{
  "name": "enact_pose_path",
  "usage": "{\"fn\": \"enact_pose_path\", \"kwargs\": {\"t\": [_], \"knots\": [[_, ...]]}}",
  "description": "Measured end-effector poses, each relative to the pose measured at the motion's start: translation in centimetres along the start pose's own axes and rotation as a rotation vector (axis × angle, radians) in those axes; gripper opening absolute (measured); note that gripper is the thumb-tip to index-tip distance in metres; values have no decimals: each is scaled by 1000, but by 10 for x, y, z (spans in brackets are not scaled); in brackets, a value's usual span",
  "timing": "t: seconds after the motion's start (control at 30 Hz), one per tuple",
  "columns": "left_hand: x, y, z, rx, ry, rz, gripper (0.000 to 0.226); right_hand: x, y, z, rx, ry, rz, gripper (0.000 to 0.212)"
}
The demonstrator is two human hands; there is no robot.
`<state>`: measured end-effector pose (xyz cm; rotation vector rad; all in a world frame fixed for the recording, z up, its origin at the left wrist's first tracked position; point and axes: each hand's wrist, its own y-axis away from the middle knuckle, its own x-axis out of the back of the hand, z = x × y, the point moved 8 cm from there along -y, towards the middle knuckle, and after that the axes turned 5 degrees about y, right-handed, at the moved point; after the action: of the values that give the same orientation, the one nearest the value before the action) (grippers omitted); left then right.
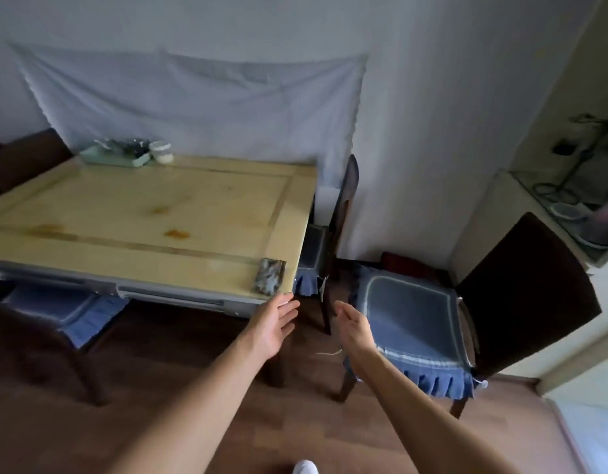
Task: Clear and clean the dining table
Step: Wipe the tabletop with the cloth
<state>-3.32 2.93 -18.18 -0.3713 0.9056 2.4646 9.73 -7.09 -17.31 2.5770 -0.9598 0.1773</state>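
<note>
While the cloth [269, 276] lay crumpled on the table's [142, 213] near right corner, it was judged soft and light, best pinched at its middle. One cloth, one tray [115, 158], one cup [161, 151], three stains were counted. Both hands, left [274, 323] and right [353, 329], were held open, empty, just below that corner.

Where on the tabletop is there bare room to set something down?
Most of the table is bare, stained, between the green tray with the white jar at the far edge and the folded cloth at the near right corner. Only those spots are taken.
</note>
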Motion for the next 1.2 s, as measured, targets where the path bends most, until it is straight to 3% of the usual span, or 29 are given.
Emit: {"fn": "enact_pose_path", "kwargs": {"t": [0.17, 0.37, 0.6, 0.8, 1.07, 1.2], "knots": [[32, -49, 50, -12, -13, 71, 35, -43, -66, -25, -37, 79, -25, 37], [79, -100, 100, -7, -47, 131, 35, -99, -137, -57, -32, 148, -77, 30], [155, -154, 127, 58, -167, 211, 42, -169, -184, -41, -37, 260, -131, 36], [214, -218, 165, 40, -713, 140, 51, -205, -225, -26, -57, 399, -42, 48], [286, -301, 195, -74, -1797, -223, 104, -258, -269, 2, -57, 836, 56, 50], [318, -327, 197, -68, -2000, -402, 114, -283, -274, 14, -127, 961, 194, 50]]}}
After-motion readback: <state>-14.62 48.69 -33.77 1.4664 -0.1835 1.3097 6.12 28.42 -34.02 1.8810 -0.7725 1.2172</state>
